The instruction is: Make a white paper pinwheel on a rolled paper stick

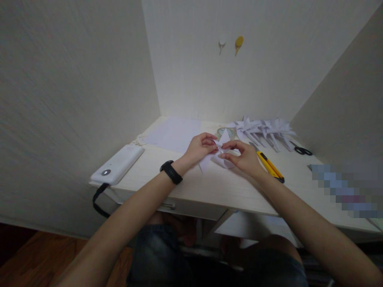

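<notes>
A white paper pinwheel [224,137] is held between my two hands over the middle of the desk. My left hand [202,145], with a black watch on the wrist, closes its fingers on the pinwheel near its centre. From the other side, my right hand [241,155] pinches the paper between thumb and fingers. One pointed blade stands up between the hands, and other folds hang below them. The fingertips hide the exact centre. Just behind lies a roll of clear tape [225,131]. To the right of my right hand rests a yellow utility knife [270,166].
White paper sheets [172,133] lie at the back left. Several finished paper pinwheels [266,129] are heaped at the back right, beside black scissors [303,150]. A white box-shaped device [118,164] with a black strap sits on the left edge. Walls enclose the desk [191,190].
</notes>
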`<state>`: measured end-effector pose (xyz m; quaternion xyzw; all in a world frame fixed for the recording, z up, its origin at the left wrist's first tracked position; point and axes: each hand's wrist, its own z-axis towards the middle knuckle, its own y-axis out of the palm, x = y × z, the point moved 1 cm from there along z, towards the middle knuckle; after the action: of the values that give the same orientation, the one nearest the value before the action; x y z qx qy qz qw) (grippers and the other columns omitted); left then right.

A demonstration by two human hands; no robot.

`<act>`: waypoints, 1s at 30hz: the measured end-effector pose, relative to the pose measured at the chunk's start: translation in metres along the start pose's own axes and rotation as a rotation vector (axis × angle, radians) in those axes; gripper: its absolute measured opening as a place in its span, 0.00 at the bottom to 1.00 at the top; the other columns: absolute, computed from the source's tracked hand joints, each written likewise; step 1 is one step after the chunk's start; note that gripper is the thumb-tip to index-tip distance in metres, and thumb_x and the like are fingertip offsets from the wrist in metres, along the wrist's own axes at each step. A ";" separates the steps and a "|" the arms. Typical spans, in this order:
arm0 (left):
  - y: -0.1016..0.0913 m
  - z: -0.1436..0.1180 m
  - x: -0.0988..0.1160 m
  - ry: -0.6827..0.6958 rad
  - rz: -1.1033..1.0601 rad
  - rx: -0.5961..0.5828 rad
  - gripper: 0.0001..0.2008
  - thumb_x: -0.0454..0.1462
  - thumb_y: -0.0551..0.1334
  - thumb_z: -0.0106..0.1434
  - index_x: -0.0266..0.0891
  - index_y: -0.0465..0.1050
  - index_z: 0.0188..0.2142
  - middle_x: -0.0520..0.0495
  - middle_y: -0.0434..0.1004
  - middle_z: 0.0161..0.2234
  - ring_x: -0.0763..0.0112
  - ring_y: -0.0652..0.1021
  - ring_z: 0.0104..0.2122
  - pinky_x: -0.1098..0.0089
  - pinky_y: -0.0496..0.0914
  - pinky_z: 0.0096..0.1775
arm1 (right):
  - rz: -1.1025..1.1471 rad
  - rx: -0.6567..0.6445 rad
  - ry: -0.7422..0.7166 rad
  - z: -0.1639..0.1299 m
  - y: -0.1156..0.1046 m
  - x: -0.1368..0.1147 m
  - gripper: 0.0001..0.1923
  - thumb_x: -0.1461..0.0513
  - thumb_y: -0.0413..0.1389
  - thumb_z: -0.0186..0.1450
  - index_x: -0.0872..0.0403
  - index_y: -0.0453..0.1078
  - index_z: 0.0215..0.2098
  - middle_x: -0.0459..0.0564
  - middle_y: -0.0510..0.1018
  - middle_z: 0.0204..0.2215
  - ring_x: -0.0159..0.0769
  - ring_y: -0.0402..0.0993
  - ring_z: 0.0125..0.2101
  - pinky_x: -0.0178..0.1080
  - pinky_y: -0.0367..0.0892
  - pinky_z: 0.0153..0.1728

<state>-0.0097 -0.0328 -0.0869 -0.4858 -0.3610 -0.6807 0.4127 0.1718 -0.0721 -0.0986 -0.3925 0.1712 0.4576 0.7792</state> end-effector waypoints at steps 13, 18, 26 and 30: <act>-0.001 0.001 -0.002 0.067 0.232 0.010 0.18 0.23 0.65 0.52 0.34 0.72 0.42 0.53 0.75 0.26 0.76 0.76 0.26 0.72 0.69 0.33 | -0.032 0.035 -0.017 0.000 0.001 -0.001 0.09 0.56 0.67 0.55 0.50 0.78 0.33 0.50 0.83 0.35 0.44 0.77 0.39 0.47 0.68 0.47; -0.002 0.003 -0.006 0.100 0.227 -0.016 0.18 0.22 0.64 0.52 0.35 0.72 0.42 0.53 0.74 0.27 0.77 0.76 0.26 0.72 0.68 0.33 | -0.051 0.066 0.004 0.000 0.001 -0.004 0.11 0.55 0.68 0.54 0.51 0.78 0.32 0.50 0.82 0.33 0.43 0.77 0.37 0.46 0.69 0.44; -0.002 0.001 -0.005 0.033 0.176 -0.064 0.17 0.23 0.63 0.53 0.35 0.69 0.42 0.55 0.72 0.25 0.78 0.74 0.24 0.74 0.65 0.29 | 0.052 0.040 0.091 0.002 0.001 -0.002 0.14 0.55 0.69 0.50 0.52 0.78 0.33 0.50 0.83 0.32 0.42 0.76 0.34 0.44 0.69 0.40; -0.001 -0.001 -0.002 0.011 0.130 -0.133 0.17 0.25 0.64 0.54 0.35 0.68 0.43 0.56 0.71 0.24 0.78 0.73 0.25 0.74 0.64 0.30 | 0.166 0.015 0.133 0.003 0.002 0.003 0.17 0.55 0.70 0.49 0.53 0.78 0.34 0.50 0.82 0.32 0.40 0.76 0.33 0.44 0.70 0.39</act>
<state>-0.0105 -0.0332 -0.0897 -0.5308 -0.2803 -0.6775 0.4250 0.1721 -0.0676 -0.0997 -0.4005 0.2578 0.4924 0.7285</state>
